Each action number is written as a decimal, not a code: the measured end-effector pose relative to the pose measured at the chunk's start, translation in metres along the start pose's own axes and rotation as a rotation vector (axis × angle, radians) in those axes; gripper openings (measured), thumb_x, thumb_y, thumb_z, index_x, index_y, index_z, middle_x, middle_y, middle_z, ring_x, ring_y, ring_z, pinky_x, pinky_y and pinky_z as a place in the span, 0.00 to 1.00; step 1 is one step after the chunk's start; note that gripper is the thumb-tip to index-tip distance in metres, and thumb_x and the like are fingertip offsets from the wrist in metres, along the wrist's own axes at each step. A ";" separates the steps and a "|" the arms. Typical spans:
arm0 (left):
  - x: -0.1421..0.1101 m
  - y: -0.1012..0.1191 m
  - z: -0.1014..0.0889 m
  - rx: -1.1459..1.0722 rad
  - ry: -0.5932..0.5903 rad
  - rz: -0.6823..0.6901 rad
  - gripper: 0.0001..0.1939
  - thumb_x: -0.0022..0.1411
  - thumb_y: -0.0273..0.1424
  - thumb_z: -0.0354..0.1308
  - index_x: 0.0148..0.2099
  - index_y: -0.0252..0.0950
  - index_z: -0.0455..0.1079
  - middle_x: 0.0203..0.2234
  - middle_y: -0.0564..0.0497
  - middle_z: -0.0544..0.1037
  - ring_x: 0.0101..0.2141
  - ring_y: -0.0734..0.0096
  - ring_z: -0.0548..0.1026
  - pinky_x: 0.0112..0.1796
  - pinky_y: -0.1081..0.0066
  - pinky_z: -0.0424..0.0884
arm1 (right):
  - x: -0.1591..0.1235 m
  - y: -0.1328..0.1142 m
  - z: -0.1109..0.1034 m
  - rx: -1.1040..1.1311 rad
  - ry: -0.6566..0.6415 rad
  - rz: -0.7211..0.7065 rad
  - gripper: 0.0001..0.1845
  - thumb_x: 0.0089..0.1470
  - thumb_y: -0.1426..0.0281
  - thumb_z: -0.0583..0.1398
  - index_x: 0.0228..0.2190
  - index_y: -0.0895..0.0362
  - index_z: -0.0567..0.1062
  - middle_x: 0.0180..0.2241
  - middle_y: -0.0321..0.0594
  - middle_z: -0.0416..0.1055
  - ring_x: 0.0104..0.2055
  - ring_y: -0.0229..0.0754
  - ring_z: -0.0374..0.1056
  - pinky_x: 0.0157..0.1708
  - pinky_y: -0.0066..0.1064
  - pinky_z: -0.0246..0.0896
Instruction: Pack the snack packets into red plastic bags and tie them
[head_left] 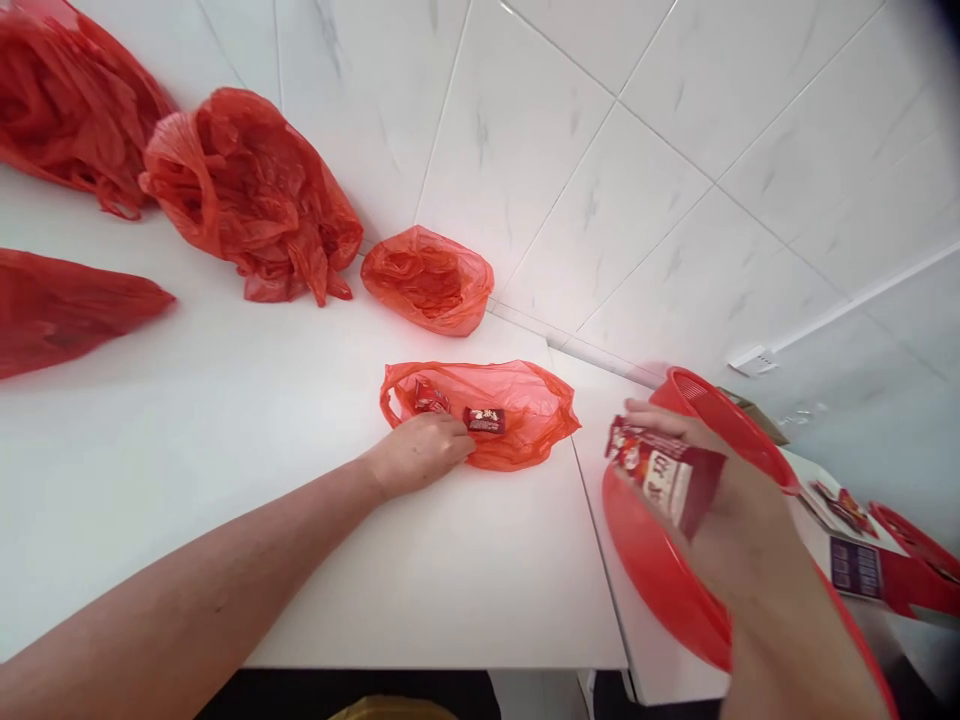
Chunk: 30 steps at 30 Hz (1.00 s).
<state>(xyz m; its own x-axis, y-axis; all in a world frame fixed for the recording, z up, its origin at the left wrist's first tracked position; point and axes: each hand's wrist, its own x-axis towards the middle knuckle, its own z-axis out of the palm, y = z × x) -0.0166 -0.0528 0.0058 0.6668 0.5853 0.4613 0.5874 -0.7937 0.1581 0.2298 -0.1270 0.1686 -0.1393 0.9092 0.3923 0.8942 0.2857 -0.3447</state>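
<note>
My left hand (pixel 421 452) is closed on the near rim of an open red plastic bag (pixel 525 385) lying on the white table. Inside the bag are a dark red wrapped snack (pixel 486 420) and another red packet (pixel 430 396) at its left end. Off to the right, my right hand (pixel 739 520) grips a red snack packet (pixel 660 470) with white printed characters, slightly blurred. It is above a red plastic basin (pixel 652 560), whose contents my hand and arm mostly hide.
Along the tiled wall sit a small red bag (pixel 431 280) and larger crumpled red bags (pixel 259 200). Another red bag (pixel 67 310) lies at left. A red basket (pixel 720 420), a box (pixel 855 570) and a further red container (pixel 911 535) stand at right. The white table's (pixel 420 600) front edge shows below.
</note>
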 end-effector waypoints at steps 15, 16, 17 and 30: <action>-0.016 0.008 0.000 -0.030 0.027 -0.078 0.12 0.61 0.22 0.46 0.32 0.34 0.70 0.26 0.49 0.73 0.28 0.71 0.69 0.31 0.71 0.62 | 0.069 0.013 0.158 -0.029 -0.228 -0.043 0.26 0.48 0.73 0.58 0.51 0.53 0.64 0.47 0.47 0.68 0.47 0.49 0.66 0.39 0.37 0.61; -0.016 0.008 0.000 -0.028 0.022 -0.086 0.13 0.61 0.22 0.46 0.32 0.34 0.71 0.26 0.49 0.73 0.28 0.71 0.69 0.31 0.71 0.62 | 0.069 0.015 0.159 0.020 -0.186 -0.044 0.26 0.49 0.72 0.58 0.52 0.53 0.63 0.49 0.46 0.67 0.49 0.49 0.65 0.42 0.38 0.61; -0.016 0.008 0.000 -0.025 0.018 -0.094 0.13 0.61 0.22 0.46 0.32 0.34 0.71 0.26 0.49 0.73 0.28 0.71 0.69 0.31 0.71 0.62 | 0.069 0.017 0.160 0.075 -0.153 -0.042 0.25 0.50 0.71 0.57 0.51 0.52 0.64 0.50 0.45 0.66 0.51 0.48 0.64 0.44 0.39 0.61; -0.012 0.008 -0.008 -0.081 -0.034 -0.146 0.11 0.62 0.23 0.46 0.37 0.35 0.70 0.28 0.49 0.73 0.29 0.70 0.69 0.33 0.68 0.66 | 0.051 0.033 0.181 0.628 -0.060 0.182 0.12 0.55 0.61 0.53 0.37 0.53 0.70 0.39 0.39 0.71 0.42 0.43 0.67 0.43 0.37 0.63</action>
<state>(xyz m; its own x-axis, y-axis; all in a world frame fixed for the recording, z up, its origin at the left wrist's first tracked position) -0.0237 -0.0679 0.0085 0.5929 0.6995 0.3991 0.6409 -0.7099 0.2921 0.1751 -0.0168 0.0228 -0.0485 0.9699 0.2388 0.4899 0.2314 -0.8405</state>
